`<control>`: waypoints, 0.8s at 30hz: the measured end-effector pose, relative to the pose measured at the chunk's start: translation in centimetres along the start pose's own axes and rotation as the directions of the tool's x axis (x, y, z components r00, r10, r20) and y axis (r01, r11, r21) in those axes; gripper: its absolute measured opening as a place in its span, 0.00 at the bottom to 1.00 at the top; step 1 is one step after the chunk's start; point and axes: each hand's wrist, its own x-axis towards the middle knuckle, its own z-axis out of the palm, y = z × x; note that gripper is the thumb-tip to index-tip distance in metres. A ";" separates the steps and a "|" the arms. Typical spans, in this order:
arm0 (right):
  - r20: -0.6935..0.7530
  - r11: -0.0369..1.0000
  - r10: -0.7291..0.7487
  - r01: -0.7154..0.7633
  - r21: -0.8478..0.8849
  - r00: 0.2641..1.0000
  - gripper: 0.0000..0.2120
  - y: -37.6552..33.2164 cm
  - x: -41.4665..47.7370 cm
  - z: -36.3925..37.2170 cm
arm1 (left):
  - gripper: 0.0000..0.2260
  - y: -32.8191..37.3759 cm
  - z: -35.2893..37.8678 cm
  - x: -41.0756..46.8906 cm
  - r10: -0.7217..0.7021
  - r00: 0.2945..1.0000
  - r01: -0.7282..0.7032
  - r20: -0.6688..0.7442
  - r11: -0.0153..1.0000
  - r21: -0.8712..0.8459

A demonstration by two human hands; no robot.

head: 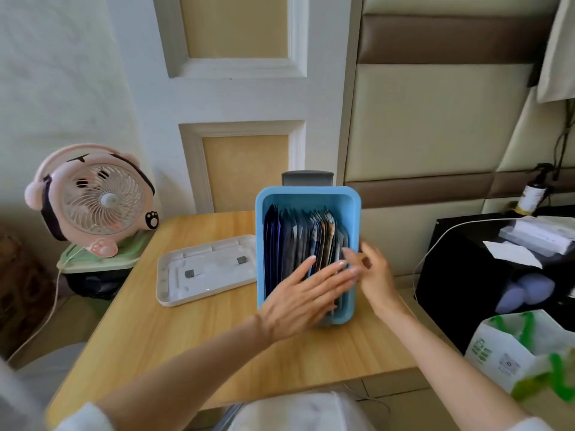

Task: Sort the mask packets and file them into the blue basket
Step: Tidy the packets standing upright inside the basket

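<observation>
Your blue basket (308,192) stands on the wooden table (186,337) straight in front of you, and its long axis runs away from your body. The mask packets (292,237) are inside it. They stand on their edges, with the faces turned to left and right, so the row goes across the basket from the left wall toward the right wall.

Your left hand (305,293) lies over the near part of the row with the fingers straight and close together, flat on the packets, as if it presses them sideways. Your right hand (373,272) is at the right wall of the basket, and its fingertips (350,255) reach over the rim to the last packets there. These fingers are blurred, so I cannot tell if they pinch a packet or only touch it.

The right hand is nearer to the right end of the row, so I judge the next tidying belongs to it. The white tray (205,269) lies just left of the basket
</observation>
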 end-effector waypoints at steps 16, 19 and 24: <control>0.285 0.972 0.221 -0.187 -0.143 0.933 0.13 -2.8 6.0 -1.2 | 0.32 -2.4 -0.3 3.4 -0.263 0.955 0.277 0.139 0.957 -0.087; 0.307 0.965 0.239 -0.190 -0.179 0.921 0.11 -3.2 5.7 -1.4 | 0.32 -2.1 -0.2 3.0 -0.290 0.936 0.315 0.199 0.943 -0.105; 0.331 0.963 0.264 -0.225 -0.151 0.906 0.12 -4.1 4.8 -1.9 | 0.30 -0.6 -1.1 3.5 -0.325 0.935 0.345 0.142 0.928 -0.142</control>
